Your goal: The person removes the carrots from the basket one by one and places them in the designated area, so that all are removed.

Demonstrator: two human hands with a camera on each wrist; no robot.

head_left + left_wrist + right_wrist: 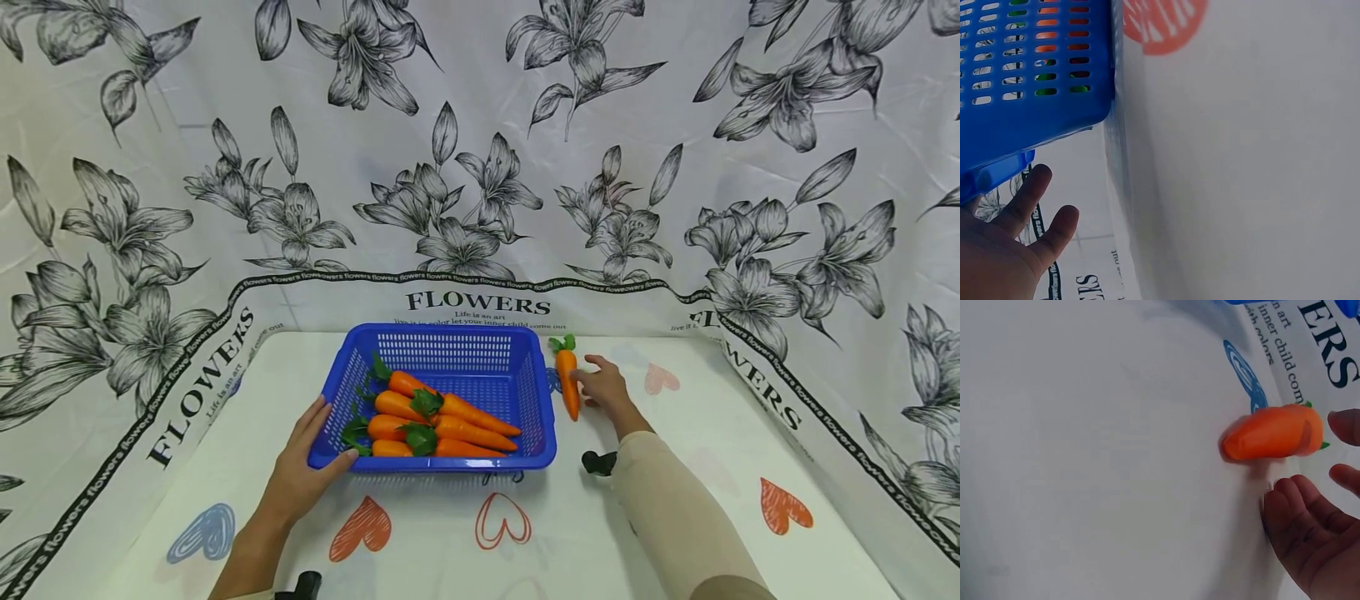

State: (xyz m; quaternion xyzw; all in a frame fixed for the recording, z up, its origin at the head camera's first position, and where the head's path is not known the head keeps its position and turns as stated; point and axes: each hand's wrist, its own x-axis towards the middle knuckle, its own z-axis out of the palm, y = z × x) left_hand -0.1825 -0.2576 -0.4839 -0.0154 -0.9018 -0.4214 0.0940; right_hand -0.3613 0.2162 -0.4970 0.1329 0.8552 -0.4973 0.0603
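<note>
The blue plastic basket holds several orange carrots with green tops, lying on their sides. At its left front corner, my left hand rests against the rim, thumb along the front edge and fingers along the left side. Two spread, straight fingers show below the basket rim in the left wrist view; the others are mostly hidden. Right of the basket, a single carrot lies on the table, its leafy end pointing to the back. My right hand is beside it, fingers spread and relaxed, holding nothing.
A white cloth with printed hearts covers the table. Behind and at both sides hangs a white curtain with black flower drawings and lettering. Small black devices sit at both wrists.
</note>
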